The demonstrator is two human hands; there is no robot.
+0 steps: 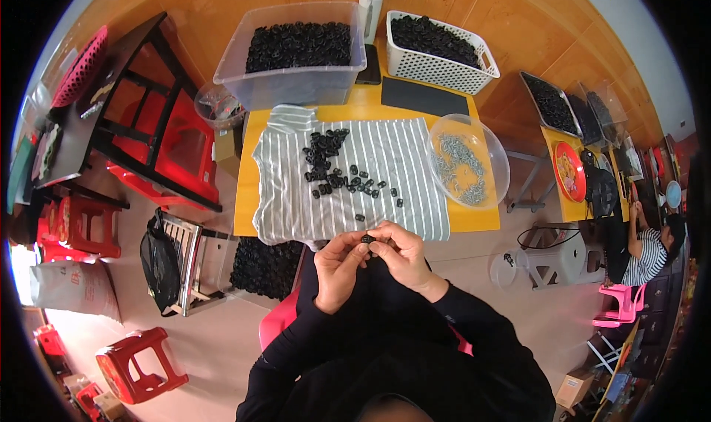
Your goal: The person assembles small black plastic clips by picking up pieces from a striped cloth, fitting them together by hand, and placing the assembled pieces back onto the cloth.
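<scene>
A: What's laid out, biggest first?

B: A yellow bench (246, 196) with a striped cloth (406, 177) spread over it. Seen from the hands, a translucent bin (285, 88) of small dark parts stands at eleven o'clock, a white basket (437, 72) of similar parts at one, and a clear bowl (495, 155) of silvery metal bits (461, 154) at two. A loose heap (324, 154) of black parts lies on the cloth, nearer, at eleven.

A: Which step is in hand?

B: Fingertip work on a single part, I judge. The left hand (339, 268) and the right hand (404, 256) both pinch it, thumb against fingers.

A: And what does the next move call for?

B: A light, steady pinch, I'd say; something so small could slip or twist.

A: Where is it, and how does it look?

B: The black piece (367, 238) sits between the fingertips at the bench's six o'clock edge. It's compact and dark, slightly shiny. Fingers cover much of it, so I can't tell whether metal is fitted.
</scene>
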